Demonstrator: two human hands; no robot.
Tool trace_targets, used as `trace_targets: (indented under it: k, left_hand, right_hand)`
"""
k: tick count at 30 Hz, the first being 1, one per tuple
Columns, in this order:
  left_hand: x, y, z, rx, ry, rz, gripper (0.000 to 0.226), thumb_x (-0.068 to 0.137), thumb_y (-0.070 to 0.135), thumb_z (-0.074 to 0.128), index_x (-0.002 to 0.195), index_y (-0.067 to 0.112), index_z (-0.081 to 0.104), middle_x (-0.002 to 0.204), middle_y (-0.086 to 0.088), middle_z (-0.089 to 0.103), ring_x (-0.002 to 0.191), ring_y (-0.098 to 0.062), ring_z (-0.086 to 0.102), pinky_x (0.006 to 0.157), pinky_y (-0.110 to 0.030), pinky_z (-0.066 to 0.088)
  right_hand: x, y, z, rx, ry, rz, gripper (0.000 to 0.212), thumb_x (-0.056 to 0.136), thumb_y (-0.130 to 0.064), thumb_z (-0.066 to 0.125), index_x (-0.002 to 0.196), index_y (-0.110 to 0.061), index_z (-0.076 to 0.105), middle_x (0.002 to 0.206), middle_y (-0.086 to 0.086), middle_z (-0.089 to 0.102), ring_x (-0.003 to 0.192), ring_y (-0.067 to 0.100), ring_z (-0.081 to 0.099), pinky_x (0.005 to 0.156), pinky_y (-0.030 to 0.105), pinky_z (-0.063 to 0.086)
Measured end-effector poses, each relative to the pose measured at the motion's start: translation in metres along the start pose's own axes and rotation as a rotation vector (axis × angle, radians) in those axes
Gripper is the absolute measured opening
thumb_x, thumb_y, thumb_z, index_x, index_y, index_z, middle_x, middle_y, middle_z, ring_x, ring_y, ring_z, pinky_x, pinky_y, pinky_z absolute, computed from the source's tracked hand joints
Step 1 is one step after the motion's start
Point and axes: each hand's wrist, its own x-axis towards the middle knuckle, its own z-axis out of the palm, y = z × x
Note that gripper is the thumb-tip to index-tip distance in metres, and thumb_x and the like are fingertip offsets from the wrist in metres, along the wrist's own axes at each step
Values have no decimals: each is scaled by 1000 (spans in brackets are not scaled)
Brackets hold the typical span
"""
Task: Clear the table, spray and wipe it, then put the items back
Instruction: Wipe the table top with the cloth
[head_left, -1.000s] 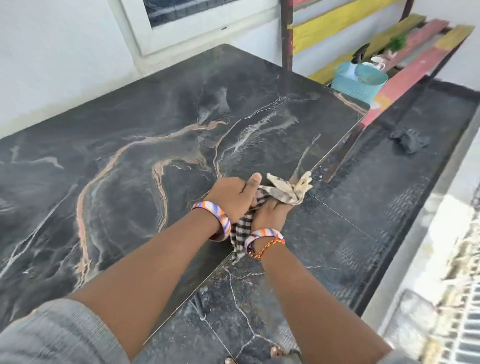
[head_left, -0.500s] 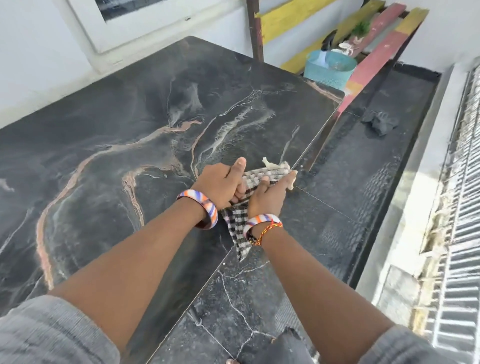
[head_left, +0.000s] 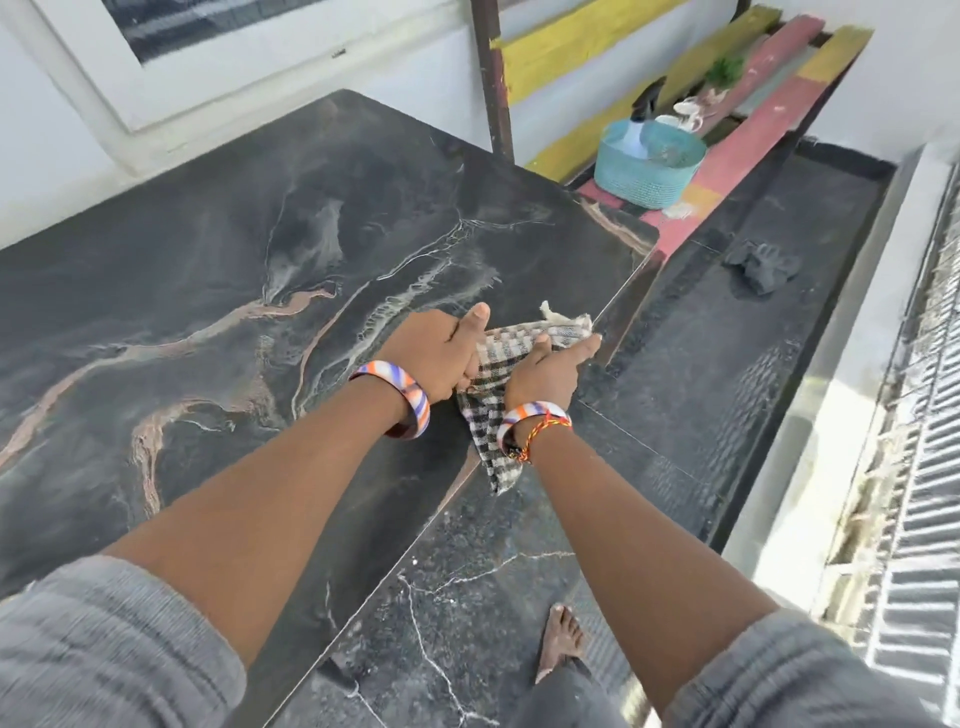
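A black marble table (head_left: 249, 249) with pale and orange veins fills the left and middle of the view, with nothing standing on it. At its right edge I hold a black-and-white checked cloth (head_left: 493, 410). My left hand (head_left: 439, 353) grips the cloth's left side, thumb raised. My right hand (head_left: 545, 371) grips its right side, index finger stretched toward the table edge. The cloth's lower corner hangs past the edge.
A teal basket (head_left: 647, 174) holding a spray bottle (head_left: 641, 117) and white cups sits on a painted wooden bench (head_left: 748, 135) beyond the table's far right corner. A dark rag (head_left: 763, 265) lies on the black floor. My bare foot (head_left: 561, 639) stands by the table.
The cloth was bunched up between both hands and is now flattened and stretched between them. My view has swung to the right, showing more of the floor and railing.
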Motion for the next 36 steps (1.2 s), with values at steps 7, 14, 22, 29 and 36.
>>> trace_targets:
  k: [7,14,22,29,36]
  left_hand:
    - [63,43,8,67,115,0,55,98,43,24,67,14,60,79,-13,73,48,-7,50,79,-30,49]
    - [109,60,18,27,125,-72,53,96,47,24,61,22,56,71,-6,69,49,-13,55,62,-27,47]
    - [164,67,26,198,148,-21,42,96,32,38,70,3,55,72,-9,60,77,-30,54,75,-35,43]
    - [219,46,-7,174,231,-35,24,91,24,48,87,8,66,84,-5,64,85,-30,61,79,-37,51]
    - [262,20,-45,210,279,-66,24,89,21,48,91,9,68,98,-10,68,86,-26,59,79,-34,48]
  right_hand:
    - [80,-26,-10,-41,28,0,66,98,-27,33,147,-12,-9,136,23,45,116,38,49,92,42,39]
    - [135,-42,-21,-67,16,-12,66,98,-25,34,147,-14,-8,142,25,35,116,40,49,88,41,41]
    - [220,-66,-40,-239,-31,-56,53,98,-27,32,145,-14,14,142,23,37,121,41,46,96,46,40]
    - [258,-99,-31,-933,-152,-446,39,98,-33,26,114,-5,47,113,23,62,103,41,58,82,43,45]
    - [273,-125,26,-1020,-234,-550,38,98,-34,25,106,-7,50,107,19,65,97,39,62,69,36,40]
